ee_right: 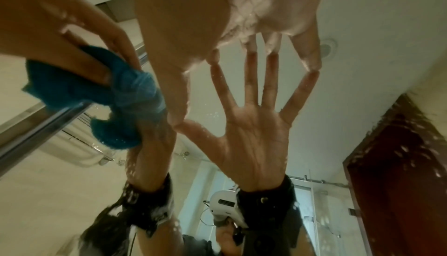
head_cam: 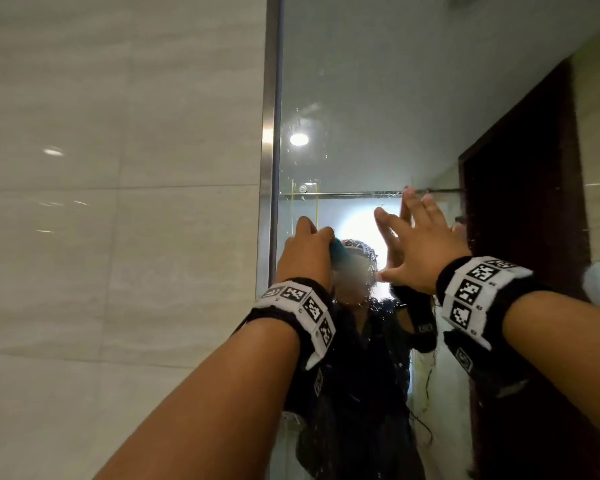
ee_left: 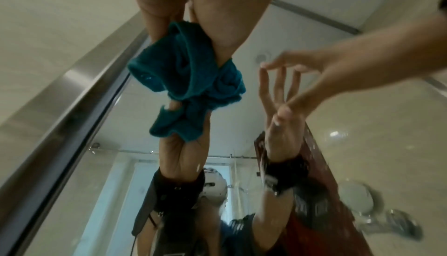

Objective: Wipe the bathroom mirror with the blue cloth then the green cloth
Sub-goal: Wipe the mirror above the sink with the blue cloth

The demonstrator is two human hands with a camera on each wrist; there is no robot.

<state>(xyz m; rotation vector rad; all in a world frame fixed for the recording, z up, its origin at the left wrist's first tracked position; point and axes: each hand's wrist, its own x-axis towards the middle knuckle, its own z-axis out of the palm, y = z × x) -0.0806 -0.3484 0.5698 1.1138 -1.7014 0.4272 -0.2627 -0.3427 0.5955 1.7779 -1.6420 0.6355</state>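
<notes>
The mirror (head_cam: 378,98) stands straight ahead, speckled with water drops. My left hand (head_cam: 305,251) grips the bunched blue cloth (head_cam: 336,252) and presses it on the glass near the mirror's left edge. The left wrist view shows the cloth (ee_left: 184,65) crumpled between the fingers (ee_left: 217,11), meeting its own reflection. Just to the right, my right hand (head_cam: 420,244) is spread wide, its fingertips (ee_right: 251,50) touching the glass and holding nothing. No green cloth is in view.
A steel frame strip (head_cam: 269,133) borders the mirror on the left, with pale tiled wall (head_cam: 118,168) beyond it. A dark wooden door (head_cam: 520,202) and a ceiling lamp (head_cam: 298,138) appear as reflections.
</notes>
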